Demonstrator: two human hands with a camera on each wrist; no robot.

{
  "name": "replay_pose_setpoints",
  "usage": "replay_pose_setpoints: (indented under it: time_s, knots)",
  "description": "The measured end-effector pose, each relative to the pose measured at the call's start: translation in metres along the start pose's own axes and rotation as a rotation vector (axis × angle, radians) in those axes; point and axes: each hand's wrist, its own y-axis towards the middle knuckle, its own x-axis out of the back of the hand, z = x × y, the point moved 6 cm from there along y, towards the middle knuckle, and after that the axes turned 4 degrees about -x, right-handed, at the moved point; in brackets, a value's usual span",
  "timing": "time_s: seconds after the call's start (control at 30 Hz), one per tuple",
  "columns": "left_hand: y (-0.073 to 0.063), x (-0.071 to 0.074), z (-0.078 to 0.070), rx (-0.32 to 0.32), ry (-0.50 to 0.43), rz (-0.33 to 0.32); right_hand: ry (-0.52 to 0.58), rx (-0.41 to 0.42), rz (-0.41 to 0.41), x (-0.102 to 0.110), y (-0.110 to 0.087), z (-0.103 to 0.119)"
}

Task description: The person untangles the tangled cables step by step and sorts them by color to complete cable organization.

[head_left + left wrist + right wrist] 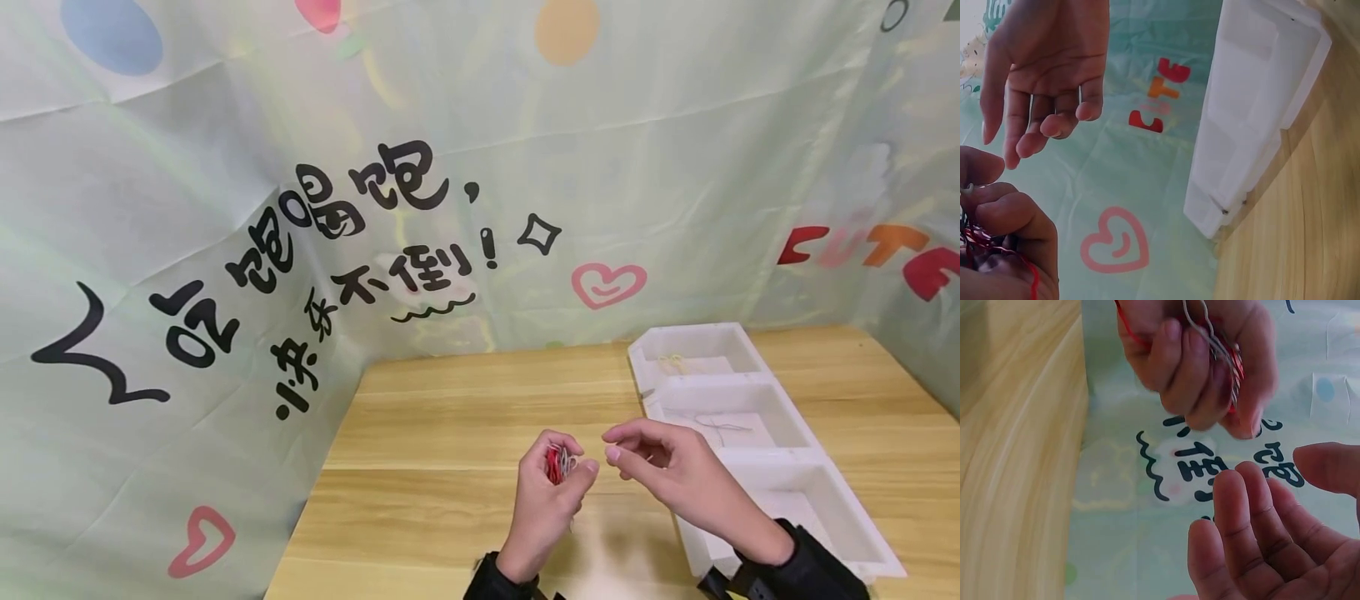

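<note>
In the head view my left hand [551, 496] grips a tangled bundle of red and grey strings [558, 463] in its curled fingers. From the right wrist side, strands of the bundle [1225, 353] hang out of the fist. A thin red loop shows below the left fingers [1013, 212] in the left wrist view. Just to the right, apart from the bundle, is my right hand [675, 471]. Its fingers [1235, 506] are loosely bent with the thumb apart, and I see nothing between them.
A white three-compartment tray [776, 379] stands on the wooden table [465, 417] at the right. Yellow strings [675, 362] lie in its far compartment, grey strings [723, 427] in its middle one. The right forearm crosses the tray's near part. A printed cloth [480, 100] hangs behind.
</note>
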Motion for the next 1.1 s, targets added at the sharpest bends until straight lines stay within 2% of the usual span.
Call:
replay_pose_setpoints:
  time_s: [0.2,0.47,0.6,0.73,0.83,0.97,1.1]
  knots:
    - [0.002,-0.003,-0.001,-0.041,0.033,0.006,-0.001,0.081,-0.016,-0.01,-0.005,0.001]
    - [0.003,-0.009,0.002,-0.035,0.092,0.018,-0.036,0.113,-0.025,-0.02,-0.004,0.001]
    - [0.003,-0.012,0.003,-0.077,0.197,0.034,-0.028,0.129,-0.046,-0.024,-0.004,0.002]
    - [0.003,-0.015,0.001,-0.178,0.375,0.072,-0.082,0.163,-0.103,-0.028,-0.001,0.005]
    - [0.002,-0.017,0.0,-0.226,0.451,0.094,-0.126,0.172,-0.141,-0.029,-0.001,0.006]
    - [0.001,-0.017,0.001,-0.217,0.434,0.096,-0.123,0.172,-0.138,-0.029,-0.001,0.007]
    - [0.0,-0.015,0.001,-0.243,0.43,0.096,-0.058,0.164,-0.098,-0.027,-0.003,0.005]
